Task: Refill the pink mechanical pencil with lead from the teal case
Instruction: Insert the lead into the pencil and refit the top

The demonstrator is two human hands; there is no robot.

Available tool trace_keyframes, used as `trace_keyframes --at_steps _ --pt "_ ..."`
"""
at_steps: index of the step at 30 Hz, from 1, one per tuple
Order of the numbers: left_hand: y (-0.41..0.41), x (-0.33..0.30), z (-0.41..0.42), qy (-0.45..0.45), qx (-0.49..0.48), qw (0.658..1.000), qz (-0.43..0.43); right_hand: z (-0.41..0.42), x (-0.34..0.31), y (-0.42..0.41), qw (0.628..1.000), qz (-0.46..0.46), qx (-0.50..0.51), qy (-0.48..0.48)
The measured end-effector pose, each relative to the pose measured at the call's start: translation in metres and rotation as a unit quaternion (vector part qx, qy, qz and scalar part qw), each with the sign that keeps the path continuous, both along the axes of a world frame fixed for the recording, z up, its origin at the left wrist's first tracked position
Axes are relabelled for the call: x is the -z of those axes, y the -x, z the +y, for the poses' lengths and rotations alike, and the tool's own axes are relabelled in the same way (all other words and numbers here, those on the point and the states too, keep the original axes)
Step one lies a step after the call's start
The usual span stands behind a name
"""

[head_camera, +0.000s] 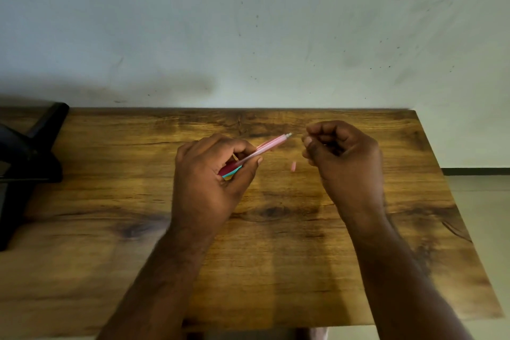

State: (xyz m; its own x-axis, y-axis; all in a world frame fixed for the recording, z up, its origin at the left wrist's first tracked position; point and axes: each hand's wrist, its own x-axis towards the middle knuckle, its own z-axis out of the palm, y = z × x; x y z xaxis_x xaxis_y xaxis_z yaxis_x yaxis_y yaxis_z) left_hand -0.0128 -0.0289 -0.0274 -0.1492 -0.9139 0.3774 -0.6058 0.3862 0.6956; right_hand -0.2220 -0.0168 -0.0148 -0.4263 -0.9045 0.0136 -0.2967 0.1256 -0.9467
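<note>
Nearest on the wooden table (276, 270) is bare surface crossed by the two forearms. Farther in, the left hand (209, 176) is closed around the pink mechanical pencil (265, 148), with a sliver of teal showing in the palm that is probably the teal case (230, 174). The pencil angles up and to the right, its pale open end pointing at the right hand (342, 152). A small pink cap (293, 166) lies loose on the table between the hands. The right thumb and forefinger are pinched together just beside the pencil's end; whether a lead sits between them is too fine to tell. The risks, as I judge: a thin lead could snap if it meets the opening at an angle, or slip and vanish against the wood grain. The cap could roll away if brushed.
</note>
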Motion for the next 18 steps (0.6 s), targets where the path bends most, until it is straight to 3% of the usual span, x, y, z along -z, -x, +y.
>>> trace_keyframes --at_steps 2,4,8,12,15,18 --pt "0.001 0.000 0.000 -0.002 -0.002 1.000 0.001 0.001 0.007 0.000 0.988 0.148 -0.016 -0.046" --pt "0.001 0.000 0.000 -0.003 -0.006 1.000 0.003 0.003 0.011 -0.006 0.967 0.227 -0.054 -0.100" --pt "0.002 -0.002 0.002 -0.001 -0.007 1.000 0.000 0.003 0.011 -0.016 0.937 0.311 -0.090 -0.132" --pt "0.000 -0.001 0.001 -0.006 -0.003 1.000 0.009 0.003 0.009 -0.020 0.925 0.339 -0.104 -0.141" --pt "-0.001 -0.001 0.001 -0.011 -0.005 1.000 0.013 0.002 0.009 -0.016 0.956 0.253 -0.088 -0.121" --pt "-0.001 -0.003 0.002 -0.009 -0.007 1.000 0.011 -0.001 0.003 -0.010 0.997 -0.025 -0.027 -0.063"
